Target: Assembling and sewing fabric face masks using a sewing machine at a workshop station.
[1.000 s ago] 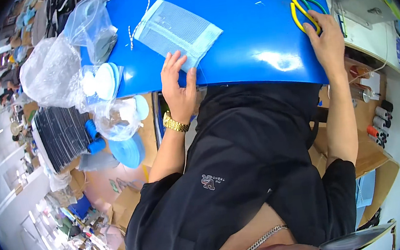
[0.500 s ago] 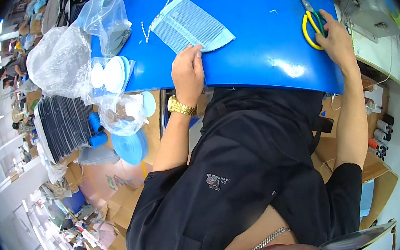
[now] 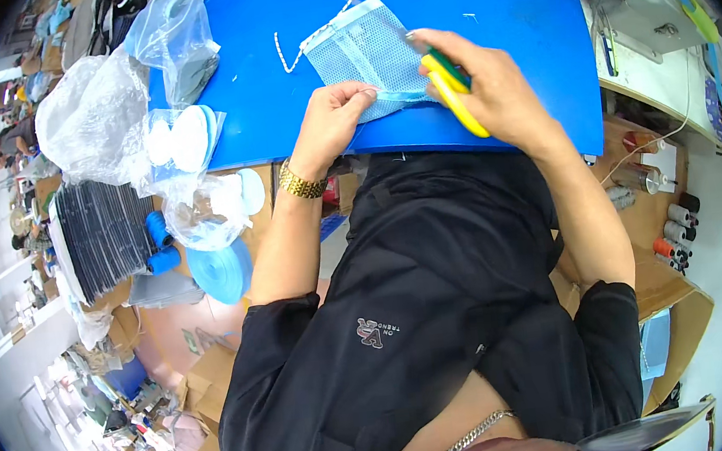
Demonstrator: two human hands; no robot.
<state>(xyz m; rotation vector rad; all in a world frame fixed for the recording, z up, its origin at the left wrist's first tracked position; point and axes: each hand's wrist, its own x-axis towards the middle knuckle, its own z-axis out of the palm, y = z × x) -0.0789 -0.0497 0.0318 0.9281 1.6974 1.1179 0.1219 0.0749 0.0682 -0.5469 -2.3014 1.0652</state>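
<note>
A light blue mesh pouch with a white speckled cord lies on the blue table. Its near edge is pinched between the thumb and fingers of my left hand. My right hand is wrapped round the handles of a pair of scissors, one handle yellow and one green. The scissors are over the right side of the pouch, close to its near corner. Their blades are blurred, so how far apart they are does not show.
Clear plastic bags and white and blue discs crowd the table's left end. Below them are a blue roll of strip and a dark ribbed stack. At right stand a sewing machine and several thread spools.
My right hand has lifted the scissors from the table's right side and brought them left to the pouch. My left hand still pinches the pouch's edge.
</note>
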